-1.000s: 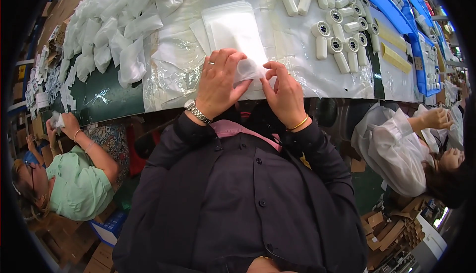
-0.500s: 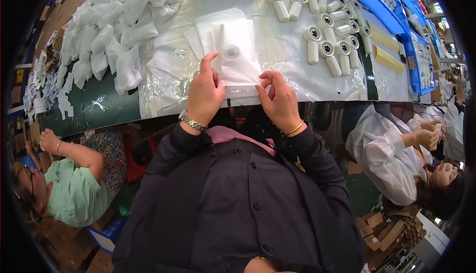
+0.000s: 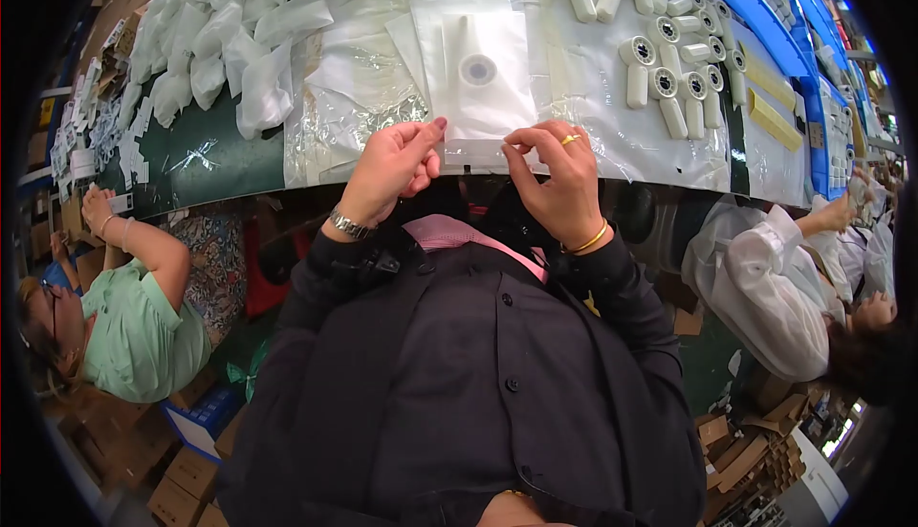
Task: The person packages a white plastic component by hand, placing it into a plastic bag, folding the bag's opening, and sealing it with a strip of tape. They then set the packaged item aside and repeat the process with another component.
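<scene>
A frosted white plastic bag (image 3: pixel 505 106) lies on the table in front of me, on top of a few similar flat bags (image 3: pixel 430 25). A white part with a round head shows through it, and a clear flap (image 3: pixel 470 152) runs along its near edge. My right hand (image 3: pixel 559 178) pinches the flap's right end between thumb and forefinger. By the bag's near left corner, my left hand (image 3: pixel 387 171) is closed, thumb pressed to the curled fingers. What it grips, if anything, is hidden.
Several white handle-shaped parts with round heads (image 3: pixel 638 84) lie to the right, beside blue bins (image 3: pixel 813 116) and yellow strips (image 3: pixel 773 120). A heap of filled white bags (image 3: pixel 225 44) covers the far left. People sit at left (image 3: pixel 143 336) and right (image 3: pixel 751 283).
My left hand has drawn its raised forefinger in and now closes beside the bag's corner. The right hand stays at the flap. The whole view has shifted slightly.
</scene>
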Tool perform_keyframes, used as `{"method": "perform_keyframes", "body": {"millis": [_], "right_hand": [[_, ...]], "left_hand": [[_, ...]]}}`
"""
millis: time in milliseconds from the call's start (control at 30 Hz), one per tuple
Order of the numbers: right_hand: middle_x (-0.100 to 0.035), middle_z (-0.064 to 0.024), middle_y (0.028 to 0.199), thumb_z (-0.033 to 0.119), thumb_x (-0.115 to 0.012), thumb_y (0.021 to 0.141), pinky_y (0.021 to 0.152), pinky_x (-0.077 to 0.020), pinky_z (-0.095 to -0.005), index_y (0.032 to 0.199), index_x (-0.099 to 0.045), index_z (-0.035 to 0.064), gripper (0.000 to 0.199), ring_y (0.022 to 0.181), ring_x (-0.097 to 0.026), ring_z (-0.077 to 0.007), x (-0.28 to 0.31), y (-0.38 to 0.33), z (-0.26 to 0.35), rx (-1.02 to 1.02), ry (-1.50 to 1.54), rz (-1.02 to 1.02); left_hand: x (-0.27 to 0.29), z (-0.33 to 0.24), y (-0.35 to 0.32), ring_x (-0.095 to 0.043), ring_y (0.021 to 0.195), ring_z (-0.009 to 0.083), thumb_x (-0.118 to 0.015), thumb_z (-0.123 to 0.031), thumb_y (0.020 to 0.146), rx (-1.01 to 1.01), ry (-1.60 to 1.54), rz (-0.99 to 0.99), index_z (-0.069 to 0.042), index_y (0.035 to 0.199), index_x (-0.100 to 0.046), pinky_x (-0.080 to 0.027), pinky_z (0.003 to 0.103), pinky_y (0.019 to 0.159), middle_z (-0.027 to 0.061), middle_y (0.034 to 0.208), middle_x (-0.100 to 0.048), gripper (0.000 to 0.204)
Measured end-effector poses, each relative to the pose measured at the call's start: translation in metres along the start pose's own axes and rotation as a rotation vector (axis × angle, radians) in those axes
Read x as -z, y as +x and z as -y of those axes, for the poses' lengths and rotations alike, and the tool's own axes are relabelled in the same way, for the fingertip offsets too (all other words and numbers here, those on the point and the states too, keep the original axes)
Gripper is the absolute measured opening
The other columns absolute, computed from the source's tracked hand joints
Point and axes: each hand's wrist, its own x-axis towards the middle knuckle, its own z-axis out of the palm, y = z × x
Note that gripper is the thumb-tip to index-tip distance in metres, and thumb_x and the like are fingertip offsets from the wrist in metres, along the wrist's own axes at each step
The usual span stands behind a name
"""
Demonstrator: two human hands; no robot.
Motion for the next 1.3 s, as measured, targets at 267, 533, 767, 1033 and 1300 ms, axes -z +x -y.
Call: {"method": "perform_keyframes", "body": {"millis": [267, 533, 767, 1033, 1300], "right_hand": [[-0.07, -0.0012, 0.093, 0.015, -0.085, 0.09, 0.087, -0.0446, -0.0381, 0.097, -0.074, 0.0108, 0.013, 0.09, -0.066, -0.0238, -0.023, 0.015, 0.008, 0.058, 0.012, 0.137], [-0.068, -0.002, 0.093, 0.022, -0.084, 0.091, 0.091, -0.0435, -0.039, 0.094, -0.072, 0.0113, 0.016, 0.093, -0.066, -0.0246, -0.036, 0.018, 0.009, 0.078, -0.012, 0.201], [-0.065, -0.007, 0.093, 0.021, -0.082, 0.092, 0.096, -0.0435, -0.0415, 0.096, -0.069, 0.0078, 0.019, 0.095, -0.064, -0.0284, -0.043, 0.016, 0.004, 0.169, -0.106, 0.271], [-0.065, -0.0084, 0.095, 0.016, -0.08, 0.094, 0.091, -0.0465, -0.0409, 0.098, -0.067, 0.0058, 0.017, 0.094, -0.062, -0.0299, -0.006, 0.022, -0.005, 0.025, 0.213, 0.233], [-0.066, -0.0057, 0.097, 0.015, -0.08, 0.094, 0.088, -0.047, -0.04, 0.099, -0.068, 0.0067, 0.015, 0.094, -0.063, -0.0287, -0.022, 0.023, 0.002, 0.051, 0.124, 0.274]], "left_hand": [[-0.003, 0.011, 0.008, -0.046, 0.048, 0.0017, -0.073, -0.027, 0.108, -0.067, 0.098, -0.007, -0.004, 0.092, -0.075, -0.03, 0.021, 0.044, -0.003, 0.065, -0.064, 0.029], [-0.003, 0.007, 0.004, -0.046, 0.049, 0.0018, -0.073, -0.025, 0.108, -0.06, 0.128, -0.013, -0.004, 0.09, -0.077, -0.031, 0.02, 0.045, -0.003, 0.063, -0.063, 0.028], [-0.001, 0.015, 0.01, -0.048, 0.05, 0.0018, -0.072, -0.023, 0.108, -0.079, 0.095, 0.012, -0.002, 0.093, -0.077, -0.032, 0.02, 0.045, -0.0031, 0.063, -0.064, 0.027], [0.009, 0.012, 0.008, -0.044, 0.049, 0.0008, -0.072, -0.026, 0.109, -0.114, 0.164, -0.036, -0.005, 0.091, -0.075, -0.03, 0.02, 0.046, -0.0056, 0.063, -0.061, 0.027], [-0.003, 0.009, 0.003, -0.044, 0.049, 0.0007, -0.071, -0.026, 0.11, -0.114, 0.176, 0.006, -0.005, 0.091, -0.074, -0.03, 0.019, 0.046, -0.0057, 0.063, -0.061, 0.028]]}}
